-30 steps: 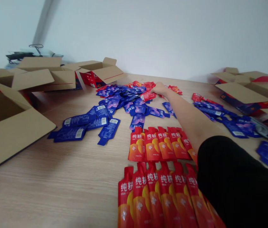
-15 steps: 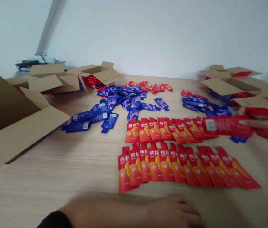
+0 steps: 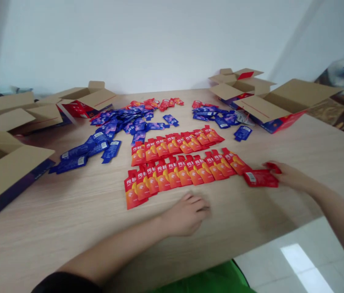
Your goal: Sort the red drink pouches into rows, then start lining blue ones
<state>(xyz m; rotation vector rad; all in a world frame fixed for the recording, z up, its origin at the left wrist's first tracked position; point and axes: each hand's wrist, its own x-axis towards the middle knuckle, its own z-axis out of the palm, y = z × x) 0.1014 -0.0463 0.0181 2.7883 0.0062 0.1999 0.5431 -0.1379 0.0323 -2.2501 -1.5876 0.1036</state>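
Two overlapping rows of red-orange pouches lie on the table (image 3: 98, 215), a back row (image 3: 173, 143) and a front row (image 3: 178, 171). Just in front of the front row is my left hand (image 3: 188, 213), its fingers curled and blurred; what they hold, if anything, is hidden. To the right, my right hand (image 3: 284, 176) grips red pouches (image 3: 261, 178) that show their barcode side, close to the right end of the front row.
Blue pouches (image 3: 129, 120) are heaped at the back left, with a smaller pile (image 3: 217, 116) at the back right. Red pouches (image 3: 165, 104) lie behind them. Open cartons stand at left (image 3: 13, 162) and right (image 3: 281, 106). The table edge runs along the lower right.
The view has swung right and down. My right hand has brought its red pouches from beside the back row to the front row's right end. My left hand's fingers are more curled.
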